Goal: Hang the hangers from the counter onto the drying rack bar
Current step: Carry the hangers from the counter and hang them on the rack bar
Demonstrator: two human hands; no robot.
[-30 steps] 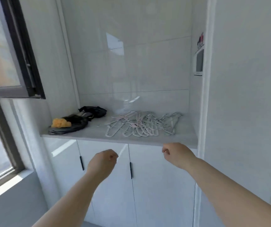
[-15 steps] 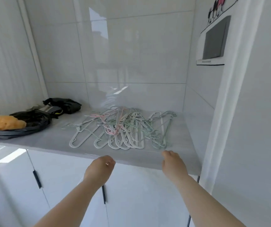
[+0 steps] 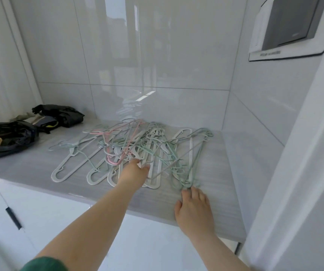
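Wall panel (image 3: pixel 286 26), upper right: label strip printed, too blurred to be read. Left hand (image 3: pixel 134 172), centre: arm extended, fingertips buried in hanger pile (image 3: pixel 135 151); grip cannot be told. Right hand (image 3: pixel 194 210), lower right: laid flat on grey counter (image 3: pixel 30 169), fingers straight and spread, tips touching near ends of green hangers (image 3: pixel 186 182). Black bags (image 3: pixel 10 133) lodged at left.

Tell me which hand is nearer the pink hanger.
Left. The left hand touches the pile right beside the pink hanger; the right hand lies on the counter farther right, at the green hangers.
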